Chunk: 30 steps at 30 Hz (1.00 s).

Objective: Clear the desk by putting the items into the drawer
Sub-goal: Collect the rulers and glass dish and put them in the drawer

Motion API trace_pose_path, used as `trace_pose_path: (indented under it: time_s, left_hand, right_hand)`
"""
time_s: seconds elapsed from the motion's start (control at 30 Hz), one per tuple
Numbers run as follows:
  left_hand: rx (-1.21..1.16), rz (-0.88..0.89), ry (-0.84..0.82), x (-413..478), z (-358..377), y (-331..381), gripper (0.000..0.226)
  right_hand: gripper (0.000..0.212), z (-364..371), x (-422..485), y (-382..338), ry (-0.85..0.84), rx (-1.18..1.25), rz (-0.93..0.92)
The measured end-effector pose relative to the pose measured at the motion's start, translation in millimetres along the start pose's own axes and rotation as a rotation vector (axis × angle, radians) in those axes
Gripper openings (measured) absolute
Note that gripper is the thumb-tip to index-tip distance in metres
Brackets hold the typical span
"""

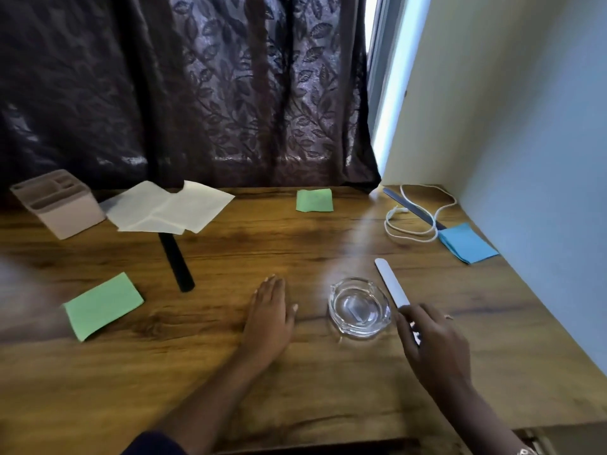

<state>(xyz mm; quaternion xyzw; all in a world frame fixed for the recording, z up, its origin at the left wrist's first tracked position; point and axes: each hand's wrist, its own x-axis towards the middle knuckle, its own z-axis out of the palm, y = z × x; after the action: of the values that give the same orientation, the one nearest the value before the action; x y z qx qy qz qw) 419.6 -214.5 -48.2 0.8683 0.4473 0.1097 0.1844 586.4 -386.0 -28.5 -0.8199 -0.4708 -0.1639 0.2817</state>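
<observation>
**A:** What's at the left of the frame?

**B:** A pink organiser at the upper left, with white papers beside it that overlap a black stick. Below them lies a green note pad. All of it sits loose on the desk, not yet put away.

**A:** And the centre?

**B:** A second green note lies near the curtain. Lower down, the left hand lies palm down, fingers straight and together, probably steadying the person.

**A:** Right of that?

**B:** A glass ashtray, with a nail file just beside it. The right hand has its fingers curled over the file's near end, pinching it by the tip, I'd judge to lift it.

**A:** Far right?

**B:** A white cord lies looped across a dark strip, next to some blue notes.

**A:** The drawer?

**B:** Perhaps the sliver at the lower right corner, but I can't tell.
</observation>
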Motion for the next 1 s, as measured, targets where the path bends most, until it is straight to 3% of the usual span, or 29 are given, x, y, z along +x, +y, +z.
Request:
trace_pose_path:
  time_s: [0.17,0.23,0.37,0.43,0.63,0.83,1.0]
  left_hand:
    - [-0.186,-0.172,0.14,6.7,-28.7,-41.3,0.058]
    - [-0.297,-0.243,0.179,11.7,-41.5,-59.2,0.059]
    - [-0.642,-0.452,0.256,24.6,-68.9,-99.6,0.056]
    - [-0.83,-0.541,0.302,31.2,-80.1,-112.5,0.05]
    - [-1.338,-0.753,0.357,46.4,-92.0,-131.2,0.025]
    - [-1.482,-0.801,0.347,54.2,-93.7,-145.7,0.043]
    - [-1.545,-0.825,0.244,50.5,-95.6,-146.2,0.046]
  right_hand:
    - [0.014,34.9,48.1,-70.2,-0.168,0.312,-0.023]
    - [0.007,57.3,66.0,-98.9,-0.317,0.377,0.004]
    - [0.012,102.0,101.2,-167.9,-0.677,0.45,0.073]
    - [0.015,124.0,112.9,-197.4,-0.776,0.528,0.158]
    - [0.014,169.7,122.5,-257.9,-0.861,0.62,0.272]
    - [0.013,188.6,121.4,-278.1,-0.867,0.569,0.34]
    - [0.017,190.0,122.4,-278.0,-0.911,0.559,0.377]
